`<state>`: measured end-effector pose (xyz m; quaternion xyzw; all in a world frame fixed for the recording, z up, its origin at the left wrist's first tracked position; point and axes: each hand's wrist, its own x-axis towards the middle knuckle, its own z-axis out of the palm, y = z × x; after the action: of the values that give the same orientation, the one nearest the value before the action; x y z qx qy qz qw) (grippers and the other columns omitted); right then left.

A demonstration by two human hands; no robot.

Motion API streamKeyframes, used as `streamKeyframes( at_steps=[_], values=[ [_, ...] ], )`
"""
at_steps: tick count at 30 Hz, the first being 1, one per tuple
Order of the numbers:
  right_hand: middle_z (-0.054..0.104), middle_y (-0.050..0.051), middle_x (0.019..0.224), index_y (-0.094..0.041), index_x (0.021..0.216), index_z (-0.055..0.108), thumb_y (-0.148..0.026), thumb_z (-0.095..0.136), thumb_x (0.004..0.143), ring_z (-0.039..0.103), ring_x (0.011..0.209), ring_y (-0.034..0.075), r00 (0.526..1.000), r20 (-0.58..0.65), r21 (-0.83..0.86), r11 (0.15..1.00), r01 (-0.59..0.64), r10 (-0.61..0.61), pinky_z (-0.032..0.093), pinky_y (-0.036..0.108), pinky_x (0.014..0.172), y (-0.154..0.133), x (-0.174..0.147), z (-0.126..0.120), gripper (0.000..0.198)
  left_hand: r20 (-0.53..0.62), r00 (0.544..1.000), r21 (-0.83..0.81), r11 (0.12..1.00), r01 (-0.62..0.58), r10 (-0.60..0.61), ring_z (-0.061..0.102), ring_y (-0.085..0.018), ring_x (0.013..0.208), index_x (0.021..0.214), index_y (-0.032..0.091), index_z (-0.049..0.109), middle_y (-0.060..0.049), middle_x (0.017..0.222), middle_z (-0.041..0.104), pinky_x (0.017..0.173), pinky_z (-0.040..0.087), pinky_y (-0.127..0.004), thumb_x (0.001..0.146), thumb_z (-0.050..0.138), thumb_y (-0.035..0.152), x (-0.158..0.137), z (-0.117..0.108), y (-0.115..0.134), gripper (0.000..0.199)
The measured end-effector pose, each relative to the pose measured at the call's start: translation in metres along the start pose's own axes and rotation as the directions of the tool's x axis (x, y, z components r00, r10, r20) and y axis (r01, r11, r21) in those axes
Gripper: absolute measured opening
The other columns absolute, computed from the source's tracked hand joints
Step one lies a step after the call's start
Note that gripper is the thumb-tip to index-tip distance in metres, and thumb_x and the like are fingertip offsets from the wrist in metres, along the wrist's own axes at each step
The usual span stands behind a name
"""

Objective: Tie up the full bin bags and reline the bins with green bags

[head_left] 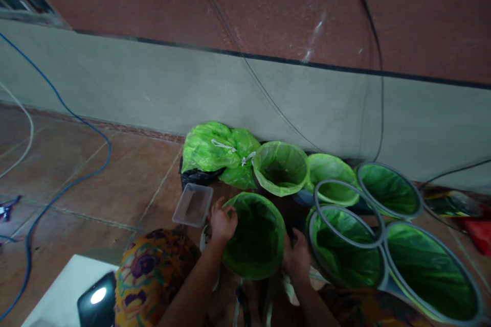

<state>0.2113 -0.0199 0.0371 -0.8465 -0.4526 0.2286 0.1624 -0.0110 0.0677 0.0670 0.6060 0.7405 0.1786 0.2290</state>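
Observation:
A bin lined with a green plastic bag [253,265] stands between my knees, its dark inside facing up. My left hand [223,222] is at its left rim, fingers curled and closed on the edge of the green bin liner. At the opposite side my right hand [297,258] is closed on the liner's right edge, though its fingers are dim and partly hidden. The liner is folded over the rim all around. Just left of my left hand lies a clear plastic tub [193,205] on the floor.
Several green-lined bins stand to the right, including a pale-rimmed one [282,186]; a loose grey ring [320,199] rests on another. Tied green bags [207,148] lean against the wall. A phone [95,299] lies on a white surface at lower left. A blue cable [69,184] crosses the floor.

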Motion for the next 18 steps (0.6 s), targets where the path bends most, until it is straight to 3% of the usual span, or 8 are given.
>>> streamKeyframes(
  at_steps=[2,4,7,9,14,18],
  values=[
    [0.066,0.015,0.117,-0.013,0.117,0.059,-0.038,0.032,0.094,0.061,0.106,0.023,0.984,0.014,0.063,0.982,0.176,-0.177,0.043,0.03,0.093,-0.028,0.023,-0.013,0.043,-0.096,0.995,-0.042,0.999,-0.012,0.008,0.052,-0.024,0.123,0.092,0.017,0.07,-0.013,0.129,0.06,0.106,0.038,-0.04,0.088,0.05,0.028,0.011,-0.008,0.011,0.023],
    [0.069,0.01,0.108,-0.016,0.107,0.064,-0.035,0.035,0.095,0.063,0.098,0.02,0.937,0.082,0.064,0.94,0.335,-0.339,0.043,0.027,0.088,-0.064,0.049,-0.018,0.037,-0.104,0.994,-0.045,0.999,0.015,-0.02,0.058,-0.021,0.115,0.106,0.013,0.066,-0.015,0.118,0.066,0.098,0.043,-0.032,0.095,0.036,0.032,0.031,-0.012,0.019,0.037],
    [0.071,0.01,0.103,-0.015,0.103,0.066,-0.03,0.033,0.097,0.064,0.096,0.018,0.89,0.152,-0.065,0.894,0.443,-0.43,0.042,0.026,0.085,-0.114,0.085,-0.009,0.037,0.083,0.992,0.087,0.992,0.092,-0.099,0.064,-0.023,0.106,0.116,0.011,0.062,-0.017,0.112,0.068,0.089,0.046,-0.031,0.099,0.022,0.031,0.067,-0.006,0.022,0.048],
    [0.071,0.011,0.102,-0.015,0.101,0.067,-0.03,0.032,0.098,0.065,0.093,0.018,0.868,0.243,-0.163,0.863,0.477,-0.434,0.042,0.026,0.083,-0.134,0.102,0.003,0.038,0.201,0.975,0.139,0.988,0.069,-0.096,0.066,-0.023,0.102,0.109,0.011,0.066,-0.017,0.109,0.07,0.085,0.046,-0.03,0.099,0.025,0.032,0.083,0.002,0.019,0.047],
    [0.072,0.01,0.102,-0.017,0.101,0.067,-0.034,0.032,0.1,0.066,0.094,0.018,0.799,0.431,-0.248,0.796,0.552,-0.419,0.042,0.026,0.08,-0.137,0.117,0.028,0.04,0.364,0.931,0.133,0.989,-0.069,0.017,0.067,-0.021,0.099,0.096,0.016,0.071,-0.012,0.103,0.073,0.084,0.046,-0.026,0.097,0.035,0.036,0.084,0.022,0.006,0.042],
    [0.072,0.006,0.107,-0.021,0.107,0.066,-0.037,0.032,0.1,0.065,0.098,0.017,0.743,0.483,-0.182,0.777,0.603,-0.464,0.042,0.025,0.083,-0.117,0.117,0.034,0.038,0.407,0.912,0.16,0.979,-0.124,0.049,0.067,-0.023,0.098,0.107,0.016,0.067,-0.014,0.103,0.072,0.085,0.046,-0.029,0.097,0.032,0.04,0.065,0.03,-0.001,0.043]
  ],
)
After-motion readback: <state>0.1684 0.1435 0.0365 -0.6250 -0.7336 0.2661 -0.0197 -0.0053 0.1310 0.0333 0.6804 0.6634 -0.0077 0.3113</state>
